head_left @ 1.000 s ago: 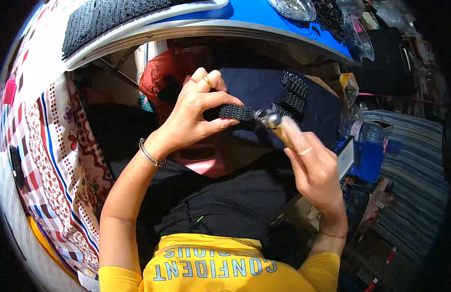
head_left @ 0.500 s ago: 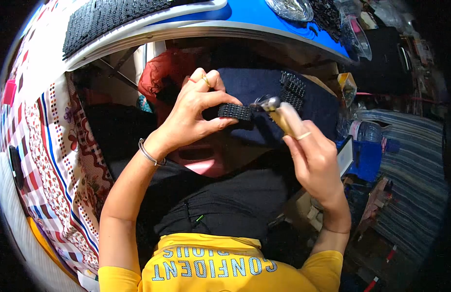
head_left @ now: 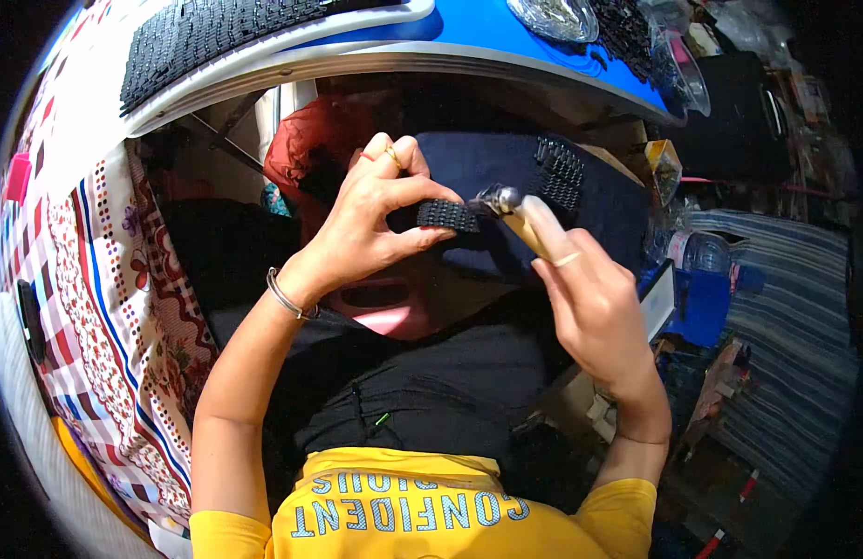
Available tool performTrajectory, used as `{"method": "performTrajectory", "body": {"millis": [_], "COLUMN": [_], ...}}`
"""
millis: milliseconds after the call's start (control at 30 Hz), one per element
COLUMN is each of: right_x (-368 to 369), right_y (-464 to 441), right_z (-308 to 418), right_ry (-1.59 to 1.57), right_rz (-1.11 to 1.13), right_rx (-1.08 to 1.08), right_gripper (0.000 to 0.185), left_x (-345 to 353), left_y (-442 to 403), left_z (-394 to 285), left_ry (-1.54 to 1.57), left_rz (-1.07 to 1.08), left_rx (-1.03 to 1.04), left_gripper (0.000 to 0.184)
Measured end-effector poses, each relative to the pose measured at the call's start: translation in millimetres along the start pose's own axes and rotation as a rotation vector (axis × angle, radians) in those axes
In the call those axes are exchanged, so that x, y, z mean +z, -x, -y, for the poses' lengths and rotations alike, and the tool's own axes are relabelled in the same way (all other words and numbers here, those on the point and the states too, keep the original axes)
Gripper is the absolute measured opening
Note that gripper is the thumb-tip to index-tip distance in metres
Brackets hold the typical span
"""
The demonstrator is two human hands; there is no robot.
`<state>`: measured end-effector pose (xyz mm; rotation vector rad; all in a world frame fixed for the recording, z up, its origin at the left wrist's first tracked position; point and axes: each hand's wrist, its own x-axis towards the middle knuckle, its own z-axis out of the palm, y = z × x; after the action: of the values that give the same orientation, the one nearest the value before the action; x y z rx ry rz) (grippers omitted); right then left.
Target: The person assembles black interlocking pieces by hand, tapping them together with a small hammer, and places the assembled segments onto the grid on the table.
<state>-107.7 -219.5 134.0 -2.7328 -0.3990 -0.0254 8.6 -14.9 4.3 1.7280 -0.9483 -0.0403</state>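
Observation:
Between thumb and forefinger, my left hand (head_left: pixel 371 210) pinches a small black strip (head_left: pixel 446 215) with rows of studs. My right hand (head_left: pixel 585 293) is closed on a hand tool (head_left: pixel 522 226) with a yellowish handle and a shiny metal head. The tool's head is at the right end of the strip; whether they touch is too small to tell. Beyond it, several black studded pieces (head_left: pixel 559 173) lie on the dark blue cloth surface (head_left: pixel 473 158).
A blue table (head_left: pixel 506 61) ahead carries a tray of black pieces (head_left: pixel 208 51), a clear dish (head_left: pixel 557 17) and a black pile (head_left: pixel 625 37). A red bag (head_left: pixel 306 140) is under it. At the right are a bottle (head_left: pixel 706 250) and a blue container (head_left: pixel 702 307).
The tool in my right hand has shifted a little left and up, close to the strip's right end. My left hand has stayed nearly still, keeping its pinch.

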Motion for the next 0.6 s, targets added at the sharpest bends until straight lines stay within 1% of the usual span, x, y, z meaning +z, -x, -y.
{"method": "performTrajectory", "body": {"millis": [200, 500, 600], "right_x": [13.2, 1.2, 4.2], "right_y": [2.1, 1.3, 3.3], "right_z": [-2.7, 5.1, 5.3], "right_ry": [-0.018, -0.056, -0.056], "right_rz": [0.029, 0.010, 0.039], "right_rx": [0.017, -0.026, -0.014], "right_gripper": [0.054, 0.054, 0.054], "left_x": [1.0, 2.2, 2.6], "left_y": [1.2, 0.3, 3.9], "left_z": [1.6, 1.9, 1.9], "left_ry": [0.002, 0.004, -0.002], "left_rz": [-0.010, -0.009, -0.006], "left_rx": [-0.001, -0.012, -0.028], "left_gripper": [0.026, 0.025, 0.024]}}
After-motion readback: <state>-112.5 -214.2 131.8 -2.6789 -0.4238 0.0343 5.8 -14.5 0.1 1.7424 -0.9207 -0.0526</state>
